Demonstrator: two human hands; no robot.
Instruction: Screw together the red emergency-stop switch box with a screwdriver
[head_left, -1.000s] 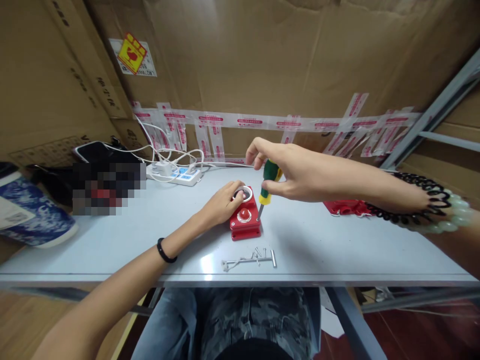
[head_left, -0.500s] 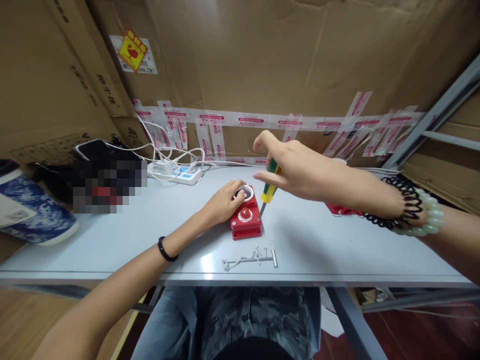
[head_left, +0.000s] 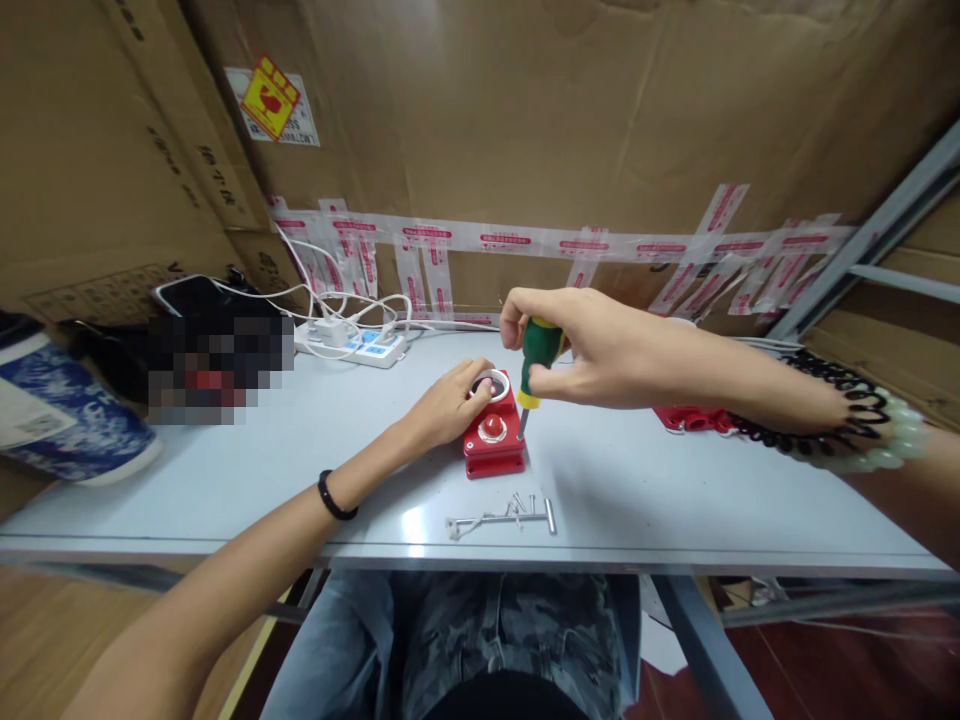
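Note:
A small red box (head_left: 493,445) with a red button and a round opening on top sits mid-table. My left hand (head_left: 448,402) rests over its left and far side, fingers curled against it, holding it down. My right hand (head_left: 581,345) is wrapped round the green and yellow handle of a screwdriver (head_left: 534,362). The screwdriver stands nearly upright with its tip at the box's right front corner. Several loose screws and a thin metal rod (head_left: 504,516) lie just in front of the box.
A white power strip (head_left: 352,344) with tangled cables sits at the back left. A dark bag and a blue patterned bundle (head_left: 71,425) lie at the far left. Another red part (head_left: 688,418) lies behind my right forearm. Cardboard walls enclose the grey table (head_left: 675,500).
My right hand opened its fingers half a second ago and has closed again round the screwdriver handle, now more upright. The left hand and the red box have stayed put.

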